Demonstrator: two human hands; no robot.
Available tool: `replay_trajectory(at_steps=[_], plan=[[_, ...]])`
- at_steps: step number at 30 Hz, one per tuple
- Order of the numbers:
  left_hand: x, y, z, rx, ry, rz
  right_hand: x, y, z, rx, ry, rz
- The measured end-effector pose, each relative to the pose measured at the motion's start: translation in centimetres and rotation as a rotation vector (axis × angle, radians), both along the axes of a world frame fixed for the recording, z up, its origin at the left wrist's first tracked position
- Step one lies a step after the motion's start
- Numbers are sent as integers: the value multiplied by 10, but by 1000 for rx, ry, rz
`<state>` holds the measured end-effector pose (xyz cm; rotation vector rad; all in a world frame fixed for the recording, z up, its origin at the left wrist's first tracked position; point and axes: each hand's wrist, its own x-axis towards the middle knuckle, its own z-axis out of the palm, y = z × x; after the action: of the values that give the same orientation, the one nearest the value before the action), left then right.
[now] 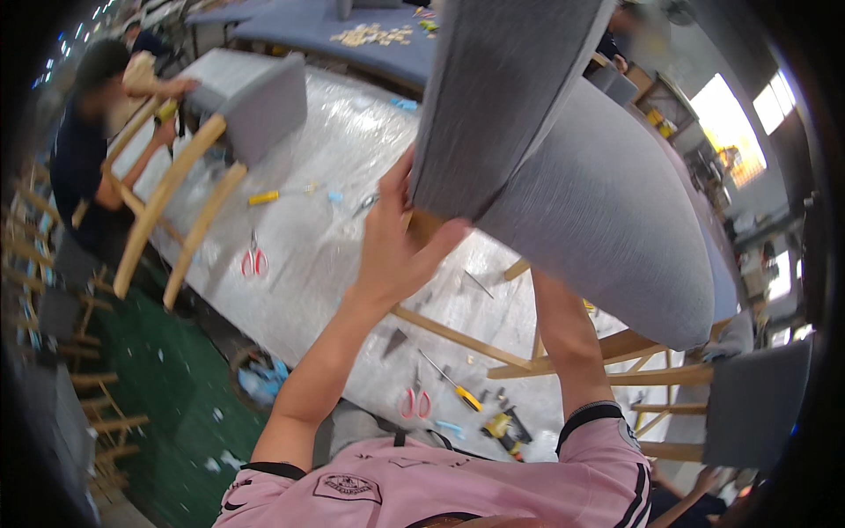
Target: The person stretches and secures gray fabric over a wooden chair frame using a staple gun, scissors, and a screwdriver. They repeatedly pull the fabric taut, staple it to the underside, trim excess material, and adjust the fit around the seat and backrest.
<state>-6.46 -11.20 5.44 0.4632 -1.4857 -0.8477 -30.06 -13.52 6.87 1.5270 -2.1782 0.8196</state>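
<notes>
I hold up a large grey upholstered chair shell (581, 194) in front of me, its seat and back meeting in a V. My left hand (396, 238) grips the lower edge of the seat panel, thumb on the fabric. My right forearm rises from the pink sleeve and passes under the curved back; my right hand is hidden behind the shell. A wooden leg frame (493, 343) lies on the plastic-covered table (334, 167) below.
Red-handled scissors (254, 260), a second pair (415, 403), a yellow-handled screwdriver (456, 385) and a yellow tool (264, 198) lie on the table. At far left a person (88, 150) works on another grey chair with wooden legs (238, 106). Stacked wooden frames line the left edge.
</notes>
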Motion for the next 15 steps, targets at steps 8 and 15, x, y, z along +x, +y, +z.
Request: replay_trajectory(at_steps=[8,15], plan=[[-3,-148,-32,-439,-313,191,5,21,27,24,-23,-60],[-66,-149,-61,-108,-410,-103,11,23,28,51,-16,-80]])
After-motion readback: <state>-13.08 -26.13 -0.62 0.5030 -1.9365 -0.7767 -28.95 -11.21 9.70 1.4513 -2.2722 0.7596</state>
